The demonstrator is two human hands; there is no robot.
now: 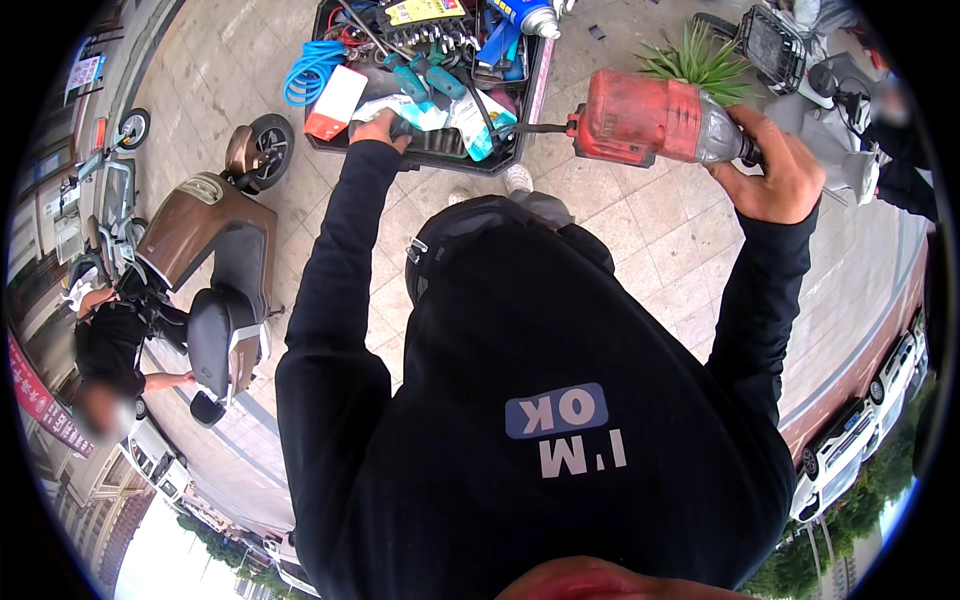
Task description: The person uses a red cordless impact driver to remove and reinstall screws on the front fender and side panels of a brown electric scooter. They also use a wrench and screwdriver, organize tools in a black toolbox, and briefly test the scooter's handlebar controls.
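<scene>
My right hand (775, 165) is wrapped round the silver nose of a red impact wrench (635, 115), which lies level above the pavement to the right of a black tool tray (440, 158). A dark strap (540, 128) stretches from the wrench toward the tray. At the tray's near left edge, my left hand (380, 130) has its fingers bent against a dark thing I cannot make out. Beside it are a white and orange carton (337, 100), teal-handled tools (445, 82) and a blue-and-white plastic packet (475, 125).
A coiled blue hose (315, 72) hangs at the tray's left, and a blue spray can (530, 18) lies at its far right. A brown scooter (215, 235) and a person (115, 340) are to the left. Beyond the wrench are a spiky plant (700, 68) and a basket (770, 48).
</scene>
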